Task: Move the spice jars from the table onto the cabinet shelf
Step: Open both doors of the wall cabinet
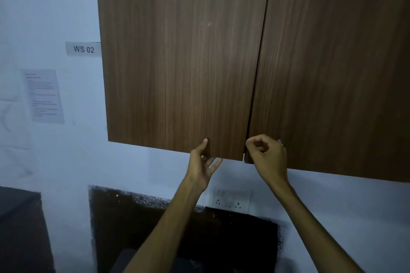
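Spice jars: none in view; neither the table nor the jars show here, so which way a jar points and its long axis cannot be told.
Cabinet shelf: hidden behind two closed wooden doors, so it lies straight ahead of and above both hands.
Left door [177,62]: tall panel, long axis upright, its lower edge running crosswise just above the left hand; its free edge meets the central seam.
Right door [332,68]: same upright panel; its free edge lies at the seam beside the right hand.
Left hand [203,163]: at the bottom edge of the left door near its seam corner, thumb up on the door face, fingers reaching under the edge; it appears to pinch the door's lower lip.
Right hand [267,154]: at the bottom corner of the right door by the seam, fingers curled; whether they hook behind the door edge or merely rest against it cannot be told.
Deciding relation: both hands sit at the seam, each nearest its own door, well below the shelf.
Likely step: opening the doors, probably by pulling each free edge outward and away from the seam.
Progress: early by the look of it; the shelf is not yet exposed.
Surroundings: a "WS 02" label [83,49], a printed sheet [43,95] and a wall socket [230,200] on the pale wall.
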